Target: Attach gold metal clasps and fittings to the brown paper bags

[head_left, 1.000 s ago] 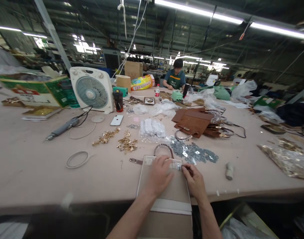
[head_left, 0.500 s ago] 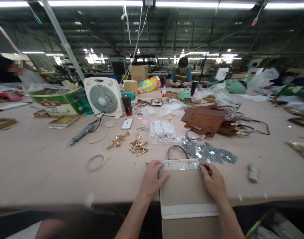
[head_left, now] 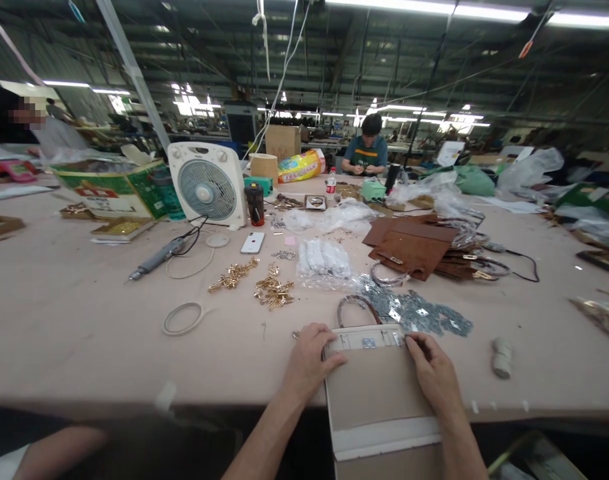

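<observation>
A beige bag panel (head_left: 379, 387) lies over the table's front edge, hanging down towards me. Set along its pale top strip are a small square metal plate (head_left: 368, 343) and thin metal prongs. A brown wrapped handle (head_left: 358, 308) arches out beyond that strip. My left hand (head_left: 312, 357) grips the panel's upper left edge, its thumb resting on the surface. At the upper right corner, my right hand (head_left: 432, 367) pinches the edge between thumb and fingers; anything small inside that pinch is hidden.
Beyond the panel are grey metal plates (head_left: 409, 310), gold hardware (head_left: 274, 291) and brown bag pieces (head_left: 412, 247). To the left lie a tape roll (head_left: 183, 319), an electric screwdriver (head_left: 157, 259) and a fan (head_left: 207, 187). A beige roll (head_left: 501, 358) stands right. A co-worker (head_left: 365, 150) sits opposite.
My view has tilted and shifted slightly. Both hands keep their hold, and the panel sits a little lower and further right in the picture.
</observation>
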`<action>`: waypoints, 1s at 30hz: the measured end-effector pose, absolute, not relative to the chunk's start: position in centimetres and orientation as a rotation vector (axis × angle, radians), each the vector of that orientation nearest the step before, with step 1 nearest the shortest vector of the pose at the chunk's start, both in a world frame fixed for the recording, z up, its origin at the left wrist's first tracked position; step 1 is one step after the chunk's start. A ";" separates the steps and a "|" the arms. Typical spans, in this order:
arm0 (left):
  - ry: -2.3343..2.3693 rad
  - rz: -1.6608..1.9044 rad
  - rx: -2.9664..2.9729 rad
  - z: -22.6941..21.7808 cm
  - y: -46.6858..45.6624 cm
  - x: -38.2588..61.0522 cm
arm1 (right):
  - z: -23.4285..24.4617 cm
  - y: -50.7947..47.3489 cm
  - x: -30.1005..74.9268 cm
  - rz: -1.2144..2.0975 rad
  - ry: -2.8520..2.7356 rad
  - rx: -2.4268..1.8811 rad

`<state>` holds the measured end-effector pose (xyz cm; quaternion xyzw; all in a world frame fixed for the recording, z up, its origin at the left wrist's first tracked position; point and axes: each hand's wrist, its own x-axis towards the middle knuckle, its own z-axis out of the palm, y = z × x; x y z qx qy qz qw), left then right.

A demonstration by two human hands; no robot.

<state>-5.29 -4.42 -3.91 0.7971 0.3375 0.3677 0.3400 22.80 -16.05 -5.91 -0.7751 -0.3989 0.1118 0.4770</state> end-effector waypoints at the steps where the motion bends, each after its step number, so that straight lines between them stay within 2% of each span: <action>1: 0.886 0.942 2.047 -4.0 -4.4 -5.3 | -5.9 -16.1 22.7 0.268 -0.978 -1.889; 25: 0.800 1.013 2.034 -3.9 -4.7 -4.9 | -5.7 -15.8 22.3 0.289 -0.954 -1.907; 30: 0.834 0.965 2.055 -3.8 -4.7 -5.1 | -4.3 -16.3 20.8 0.170 -0.818 -1.784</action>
